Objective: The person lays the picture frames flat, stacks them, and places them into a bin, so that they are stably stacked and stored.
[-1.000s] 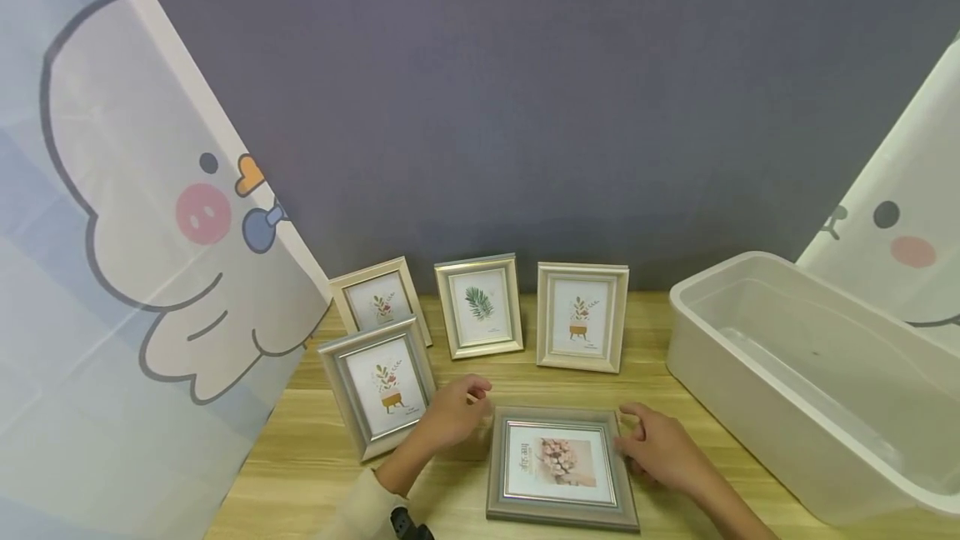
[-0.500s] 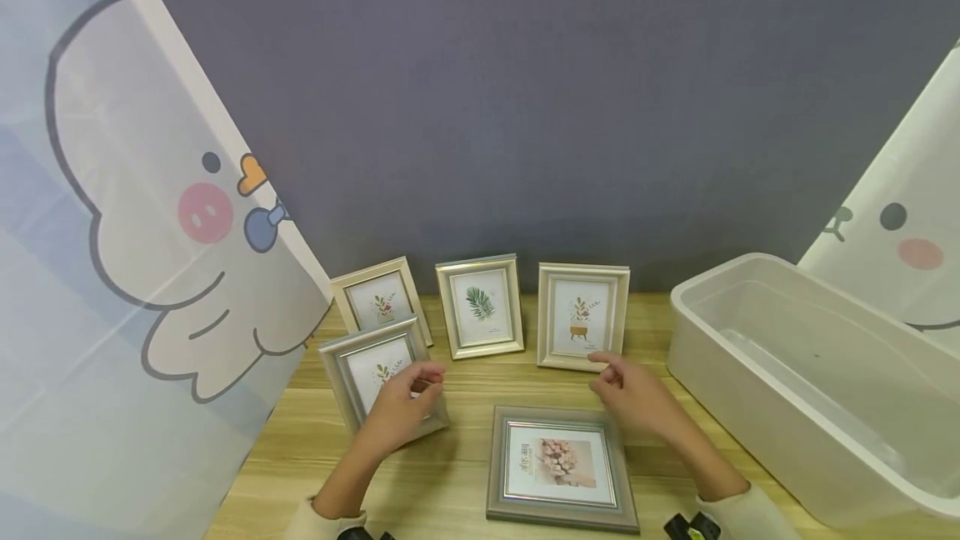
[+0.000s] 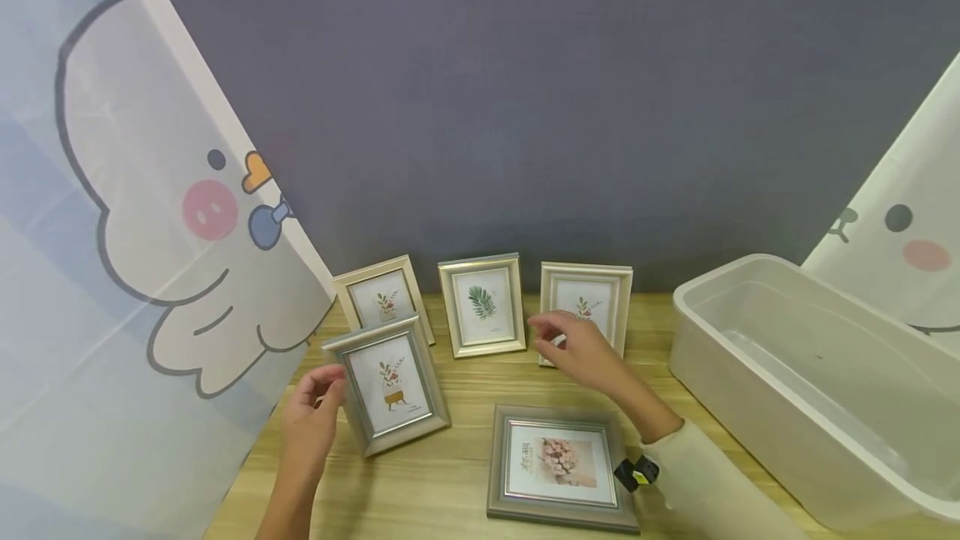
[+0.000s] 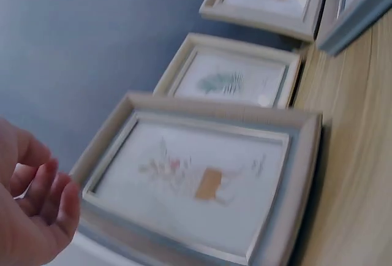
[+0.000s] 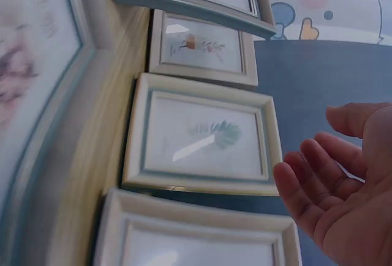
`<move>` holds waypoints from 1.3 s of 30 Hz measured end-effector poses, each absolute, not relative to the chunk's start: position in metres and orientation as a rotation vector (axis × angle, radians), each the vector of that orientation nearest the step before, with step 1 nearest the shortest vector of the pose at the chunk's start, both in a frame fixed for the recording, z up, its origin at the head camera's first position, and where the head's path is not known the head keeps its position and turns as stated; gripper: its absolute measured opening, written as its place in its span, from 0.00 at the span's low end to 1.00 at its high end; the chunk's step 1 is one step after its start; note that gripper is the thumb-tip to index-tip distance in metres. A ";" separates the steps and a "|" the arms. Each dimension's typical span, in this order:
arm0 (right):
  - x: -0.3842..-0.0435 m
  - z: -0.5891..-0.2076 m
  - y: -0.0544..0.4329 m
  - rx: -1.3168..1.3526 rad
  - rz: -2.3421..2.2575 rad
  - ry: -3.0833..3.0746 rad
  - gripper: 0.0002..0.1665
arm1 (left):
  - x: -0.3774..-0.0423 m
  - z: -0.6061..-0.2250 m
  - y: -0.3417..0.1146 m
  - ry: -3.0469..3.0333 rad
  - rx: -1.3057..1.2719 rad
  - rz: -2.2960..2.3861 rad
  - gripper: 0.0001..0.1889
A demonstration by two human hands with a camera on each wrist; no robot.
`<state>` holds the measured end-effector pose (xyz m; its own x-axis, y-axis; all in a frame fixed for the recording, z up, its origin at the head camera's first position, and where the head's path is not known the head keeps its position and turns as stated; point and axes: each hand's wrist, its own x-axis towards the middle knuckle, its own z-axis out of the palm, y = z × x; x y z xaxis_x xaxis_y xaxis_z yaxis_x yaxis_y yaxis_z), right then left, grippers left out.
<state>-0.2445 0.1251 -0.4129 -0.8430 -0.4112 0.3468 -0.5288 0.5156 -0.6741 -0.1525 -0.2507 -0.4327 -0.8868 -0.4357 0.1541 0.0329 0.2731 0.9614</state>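
Note:
My left hand, loosely curled and holding nothing, is at the left edge of a silver-grey picture frame with a potted-plant print. In the left wrist view its fingertips overlap that frame's border. My right hand, relaxed with nothing in it, hovers before a cream picture frame and hides part of its print. Just left of those fingers stands a pale gold frame with a green leaf print. Another cream frame leans behind the silver-grey one. A taupe frame with a pink flower print lies flat in front.
A large off-white plastic bin stands on the wooden table at the right. A dark grey cloth backdrop rises behind the frames. A cartoon-printed sheet borders the left side.
Both hands have left the flat taupe frame. My left hand has swung left past the silver-grey frame to its far edge; my right hand has moved up and left towards the back row.

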 end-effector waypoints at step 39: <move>-0.264 -0.386 -0.072 1.218 0.594 -2.723 0.30 | -0.157 -0.495 -0.284 -2.255 0.457 -1.845 0.21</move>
